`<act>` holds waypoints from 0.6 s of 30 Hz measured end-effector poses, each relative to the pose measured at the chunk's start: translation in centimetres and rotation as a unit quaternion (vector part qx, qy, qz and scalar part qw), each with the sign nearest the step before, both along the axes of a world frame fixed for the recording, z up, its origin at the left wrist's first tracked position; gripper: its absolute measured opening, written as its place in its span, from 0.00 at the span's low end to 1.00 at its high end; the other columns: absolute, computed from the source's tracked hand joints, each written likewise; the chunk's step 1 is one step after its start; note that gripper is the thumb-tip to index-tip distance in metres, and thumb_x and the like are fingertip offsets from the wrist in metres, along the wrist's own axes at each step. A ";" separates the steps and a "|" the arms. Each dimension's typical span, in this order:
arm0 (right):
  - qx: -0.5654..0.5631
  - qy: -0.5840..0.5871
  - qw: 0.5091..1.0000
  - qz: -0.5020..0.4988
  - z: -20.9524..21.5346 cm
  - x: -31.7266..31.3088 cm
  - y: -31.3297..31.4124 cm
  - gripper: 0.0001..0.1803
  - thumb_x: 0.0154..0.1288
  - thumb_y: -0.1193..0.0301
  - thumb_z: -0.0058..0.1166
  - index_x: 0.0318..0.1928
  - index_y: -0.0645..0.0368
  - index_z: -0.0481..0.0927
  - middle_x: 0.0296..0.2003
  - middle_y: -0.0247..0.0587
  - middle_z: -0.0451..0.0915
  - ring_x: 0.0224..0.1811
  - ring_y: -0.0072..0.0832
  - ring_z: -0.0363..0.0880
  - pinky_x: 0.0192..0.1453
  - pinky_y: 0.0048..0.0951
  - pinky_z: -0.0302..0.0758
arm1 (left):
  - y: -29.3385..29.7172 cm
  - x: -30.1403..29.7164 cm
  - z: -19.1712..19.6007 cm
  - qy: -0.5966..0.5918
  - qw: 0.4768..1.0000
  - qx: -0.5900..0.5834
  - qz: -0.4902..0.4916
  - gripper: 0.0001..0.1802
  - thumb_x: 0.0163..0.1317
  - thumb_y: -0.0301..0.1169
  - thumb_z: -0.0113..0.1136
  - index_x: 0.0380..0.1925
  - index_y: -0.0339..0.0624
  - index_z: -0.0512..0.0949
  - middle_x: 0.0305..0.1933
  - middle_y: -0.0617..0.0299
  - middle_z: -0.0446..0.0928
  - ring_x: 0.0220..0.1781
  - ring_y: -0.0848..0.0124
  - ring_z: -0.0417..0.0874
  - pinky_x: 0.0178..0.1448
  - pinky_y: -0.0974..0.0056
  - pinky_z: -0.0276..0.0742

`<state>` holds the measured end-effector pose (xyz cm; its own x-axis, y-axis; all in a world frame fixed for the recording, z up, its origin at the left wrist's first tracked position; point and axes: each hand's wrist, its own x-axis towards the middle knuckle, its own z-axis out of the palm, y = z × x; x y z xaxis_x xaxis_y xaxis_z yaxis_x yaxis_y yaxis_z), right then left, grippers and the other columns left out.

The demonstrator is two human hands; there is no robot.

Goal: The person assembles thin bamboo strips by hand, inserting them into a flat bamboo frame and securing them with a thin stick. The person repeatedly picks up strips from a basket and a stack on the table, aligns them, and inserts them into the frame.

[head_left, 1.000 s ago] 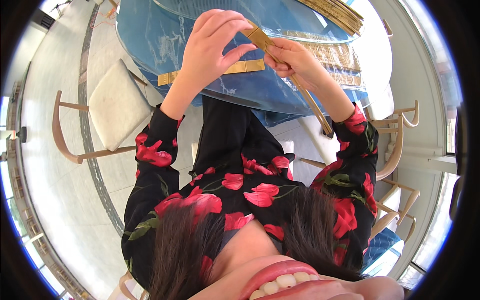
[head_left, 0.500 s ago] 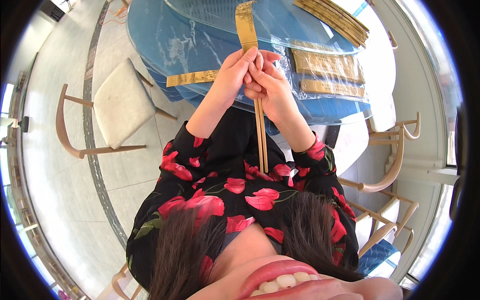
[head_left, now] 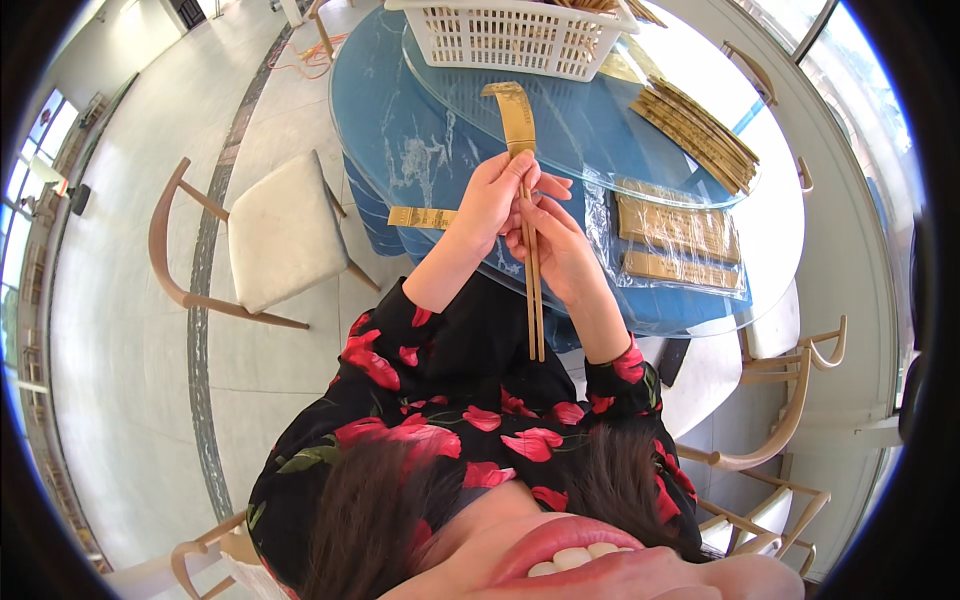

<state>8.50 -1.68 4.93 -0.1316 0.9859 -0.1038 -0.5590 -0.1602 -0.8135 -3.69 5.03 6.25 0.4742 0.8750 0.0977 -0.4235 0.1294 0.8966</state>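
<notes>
Head view: above the frame's centre, my left hand (head_left: 488, 205) pinches a gold paper sleeve (head_left: 517, 122) by its lower end; my right hand's (head_left: 558, 242) fingers are clamped round two chopsticks (head_left: 535, 310) running downward.

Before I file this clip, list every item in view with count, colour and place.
held paper sleeve: one, gold, above the table in the left hand
chopsticks: two, pale wood, pointing down below the hands
flat sleeve: one, gold, on the table's near left
wrapped bundles: two, gold in clear plastic, near right
strip stack: one, gold, far right
basket: one, white, table's far side
glass disc: one, clear, on the table
table: one, blue under glass, centre
chairs: several, pale seats, wooden frames, both sides
cord: orange, floor, upper left
floor: grey, left
left hand: one, centre, at the sleeve
right hand: one, centre, at the chopsticks
</notes>
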 end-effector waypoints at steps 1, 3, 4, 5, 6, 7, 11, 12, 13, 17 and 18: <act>-0.005 -0.017 0.999 0.034 -0.2 -0.3 -0.3 0.11 0.82 0.67 0.47 0.49 0.62 0.76 0.33 0.36 0.77 0.32 0.21 0.72 0.36 0.22 0.67 | 0.4 -0.4 -0.4 -0.031 0.999 0.010 0.015 0.22 0.84 0.41 0.41 0.29 0.44 0.69 0.33 0.49 0.84 0.49 0.55 0.89 0.52 0.62 0.82; 0.030 -0.020 0.996 0.085 -1.3 0.2 -0.6 0.15 0.84 0.62 0.44 0.48 0.62 0.77 0.29 0.31 0.73 0.27 0.17 0.65 0.32 0.20 0.61 | 1.2 -0.7 0.1 -0.025 0.999 0.039 0.019 0.22 0.84 0.41 0.41 0.29 0.45 0.69 0.28 0.53 0.80 0.47 0.53 0.89 0.53 0.60 0.81; 0.068 -0.001 0.992 0.111 -2.1 0.4 -0.8 0.17 0.85 0.60 0.42 0.48 0.61 0.77 0.26 0.27 0.69 0.25 0.15 0.61 0.30 0.19 0.58 | 1.4 -0.8 0.4 -0.021 0.998 0.055 0.022 0.22 0.84 0.42 0.41 0.29 0.45 0.69 0.26 0.55 0.78 0.46 0.53 0.90 0.53 0.59 0.81; 0.049 -0.009 0.996 0.069 -1.4 -0.5 -1.3 0.17 0.86 0.61 0.40 0.47 0.61 0.77 0.24 0.24 0.62 0.23 0.12 0.51 0.27 0.19 0.49 | 1.1 -0.7 0.4 -0.021 0.998 0.041 0.034 0.22 0.84 0.42 0.41 0.28 0.46 0.69 0.23 0.59 0.75 0.47 0.52 0.90 0.53 0.58 0.80; 0.047 -0.010 0.997 0.062 -1.1 -0.6 -1.6 0.15 0.86 0.63 0.41 0.45 0.60 0.75 0.24 0.23 0.61 0.22 0.11 0.50 0.26 0.19 0.48 | 0.7 -0.5 0.6 -0.024 0.998 0.046 0.036 0.22 0.84 0.42 0.40 0.29 0.47 0.69 0.21 0.60 0.75 0.45 0.53 0.90 0.52 0.58 0.80; 0.041 -0.017 0.998 0.053 -0.8 -0.8 -1.7 0.14 0.86 0.63 0.41 0.45 0.60 0.75 0.24 0.23 0.61 0.22 0.11 0.51 0.26 0.18 0.49 | 0.5 -0.4 0.8 -0.038 0.997 0.048 0.038 0.21 0.84 0.43 0.40 0.29 0.47 0.68 0.21 0.60 0.75 0.44 0.54 0.90 0.52 0.58 0.80; 0.036 -0.036 0.998 0.025 -0.8 -1.5 -2.3 0.13 0.85 0.64 0.41 0.44 0.59 0.74 0.24 0.24 0.62 0.21 0.12 0.51 0.26 0.18 0.50 | -0.4 -0.1 0.7 -0.047 0.997 0.043 0.041 0.21 0.85 0.43 0.39 0.30 0.47 0.68 0.22 0.57 0.78 0.40 0.55 0.89 0.51 0.57 0.81; 0.035 -0.037 0.998 0.023 -1.1 -1.6 -2.4 0.13 0.85 0.64 0.41 0.44 0.59 0.74 0.24 0.24 0.62 0.21 0.12 0.51 0.25 0.17 0.50 | -0.6 -0.4 0.6 -0.043 0.998 0.039 0.038 0.21 0.85 0.43 0.38 0.30 0.47 0.68 0.23 0.56 0.79 0.40 0.55 0.89 0.52 0.56 0.82; 0.045 -0.034 0.998 0.022 -1.5 -1.8 -2.3 0.13 0.85 0.64 0.41 0.44 0.59 0.74 0.23 0.25 0.62 0.20 0.12 0.53 0.23 0.18 0.49 | -0.8 -0.5 0.4 -0.054 0.997 0.032 0.039 0.21 0.85 0.43 0.39 0.31 0.46 0.69 0.23 0.55 0.80 0.41 0.55 0.90 0.52 0.56 0.82; 0.059 -0.091 0.994 0.007 -1.6 -2.2 -2.6 0.13 0.86 0.63 0.40 0.44 0.57 0.73 0.20 0.28 0.64 0.16 0.14 0.55 0.20 0.20 0.49 | -1.1 -1.0 0.4 -0.070 0.997 0.003 0.035 0.21 0.84 0.43 0.39 0.35 0.43 0.71 0.27 0.54 0.82 0.43 0.54 0.90 0.53 0.55 0.84; 0.048 -0.059 0.997 0.029 -1.5 -2.1 -2.6 0.13 0.86 0.63 0.40 0.45 0.57 0.72 0.20 0.28 0.63 0.16 0.14 0.55 0.20 0.20 0.49 | -1.1 -1.2 0.4 -0.067 0.997 -0.002 0.035 0.21 0.84 0.44 0.39 0.36 0.42 0.72 0.28 0.53 0.83 0.44 0.54 0.90 0.53 0.55 0.84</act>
